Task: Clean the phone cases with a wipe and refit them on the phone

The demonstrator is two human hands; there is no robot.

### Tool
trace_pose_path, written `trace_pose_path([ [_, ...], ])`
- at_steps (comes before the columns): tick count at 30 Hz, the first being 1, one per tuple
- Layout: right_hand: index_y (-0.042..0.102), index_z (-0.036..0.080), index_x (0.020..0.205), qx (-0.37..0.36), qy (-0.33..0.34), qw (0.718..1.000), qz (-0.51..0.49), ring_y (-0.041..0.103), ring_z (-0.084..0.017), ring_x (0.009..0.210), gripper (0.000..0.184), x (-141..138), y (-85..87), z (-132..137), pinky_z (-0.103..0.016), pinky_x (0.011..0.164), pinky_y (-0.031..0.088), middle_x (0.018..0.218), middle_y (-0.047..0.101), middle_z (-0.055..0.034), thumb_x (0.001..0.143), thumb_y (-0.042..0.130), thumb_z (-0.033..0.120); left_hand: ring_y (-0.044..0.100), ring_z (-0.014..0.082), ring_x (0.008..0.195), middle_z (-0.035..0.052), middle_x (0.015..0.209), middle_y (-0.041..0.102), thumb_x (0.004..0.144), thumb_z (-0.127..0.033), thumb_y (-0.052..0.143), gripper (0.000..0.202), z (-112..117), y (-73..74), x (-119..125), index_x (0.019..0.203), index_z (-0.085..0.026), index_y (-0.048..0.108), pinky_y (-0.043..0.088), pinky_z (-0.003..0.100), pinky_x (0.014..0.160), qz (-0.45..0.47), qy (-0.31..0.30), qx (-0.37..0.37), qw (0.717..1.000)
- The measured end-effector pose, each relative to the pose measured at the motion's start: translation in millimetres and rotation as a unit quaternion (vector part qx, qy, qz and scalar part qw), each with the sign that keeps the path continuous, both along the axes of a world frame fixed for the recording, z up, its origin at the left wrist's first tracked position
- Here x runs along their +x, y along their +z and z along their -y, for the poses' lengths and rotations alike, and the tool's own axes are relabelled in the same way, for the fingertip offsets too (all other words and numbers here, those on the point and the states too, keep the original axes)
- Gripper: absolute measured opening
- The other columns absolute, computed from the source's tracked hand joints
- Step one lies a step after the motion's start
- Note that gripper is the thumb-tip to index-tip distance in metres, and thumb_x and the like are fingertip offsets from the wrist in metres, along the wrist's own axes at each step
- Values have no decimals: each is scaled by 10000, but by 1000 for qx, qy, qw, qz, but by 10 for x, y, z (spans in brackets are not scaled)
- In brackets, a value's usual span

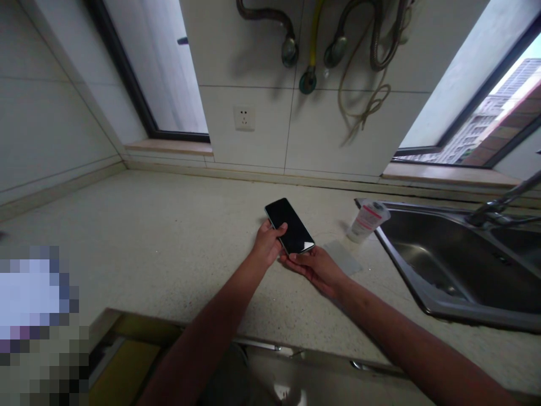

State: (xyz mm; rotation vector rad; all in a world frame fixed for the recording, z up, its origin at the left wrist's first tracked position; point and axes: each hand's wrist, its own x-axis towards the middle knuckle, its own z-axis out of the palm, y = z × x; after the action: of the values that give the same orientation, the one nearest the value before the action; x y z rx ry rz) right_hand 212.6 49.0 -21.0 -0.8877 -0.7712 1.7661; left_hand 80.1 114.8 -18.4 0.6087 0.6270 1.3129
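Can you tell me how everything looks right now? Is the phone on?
Phone, screen dark, held by both hands.
Left hand, fingers curled around the phone's edge.
Right hand, palm up beneath the phone.
Tube, standing on the counter, slightly tilted.
Wall socket, nothing plugged in.
Hoses, hanging in loops on the wall.

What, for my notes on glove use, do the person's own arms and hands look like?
The left hand and right hand wear no gloves. The left forearm and right forearm are bare, with no sleeves in view, and no watch, band or markings show at either wrist.
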Motion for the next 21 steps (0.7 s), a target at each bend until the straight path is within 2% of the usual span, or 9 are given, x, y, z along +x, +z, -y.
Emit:
trace_pose_path([
  [5,712,147,906,5,-23,1000,10,736,-197,816,328,0,10,-4,-426,995,557,884,767,-58,616,862,111,642,181,839,34,870,675,552,-147,867,464,6,-13,23,935,-159,605,487,381,898,1,9,-4,1000],
  [9,692,125,926,2,-26,1000,14,731,-194,816,386,-13,9,-1,-408,975,566,881,750,-61,590,882,124,647,177,834,40,876,687,567,-101,818,416,-15,-30,23,926,-151,612,485,368,899,5,18,-20,1000],
  [11,679,129,903,11,-26,999,22,728,-190,798,398,-27,-2,6,-408,972,563,828,736,-41,574,903,153,648,176,796,48,848,689,583,-89,777,362,-25,-10,17,903,-142,617,496,365,882,7,11,-49,999],
  [14,656,140,853,34,-2,998,55,726,-187,754,388,-41,-31,21,-408,949,563,730,704,-11,578,918,215,649,183,736,76,807,694,639,-155,728,241,-31,54,2,860,-121,637,526,354,819,19,-10,-108,994],
  [17,648,150,886,50,41,993,95,727,-186,752,429,-29,-42,33,-356,828,589,760,716,-24,580,920,279,641,180,672,75,747,685,674,-257,725,224,-26,120,-27,833,-119,647,545,333,727,3,2,-142,990],
  [21,636,161,923,89,82,982,148,701,-155,656,408,28,-3,24,-270,606,564,773,716,-37,672,854,397,611,171,595,31,653,636,617,-392,812,391,-32,144,-111,857,-141,633,524,313,611,-129,71,-101,984],
])
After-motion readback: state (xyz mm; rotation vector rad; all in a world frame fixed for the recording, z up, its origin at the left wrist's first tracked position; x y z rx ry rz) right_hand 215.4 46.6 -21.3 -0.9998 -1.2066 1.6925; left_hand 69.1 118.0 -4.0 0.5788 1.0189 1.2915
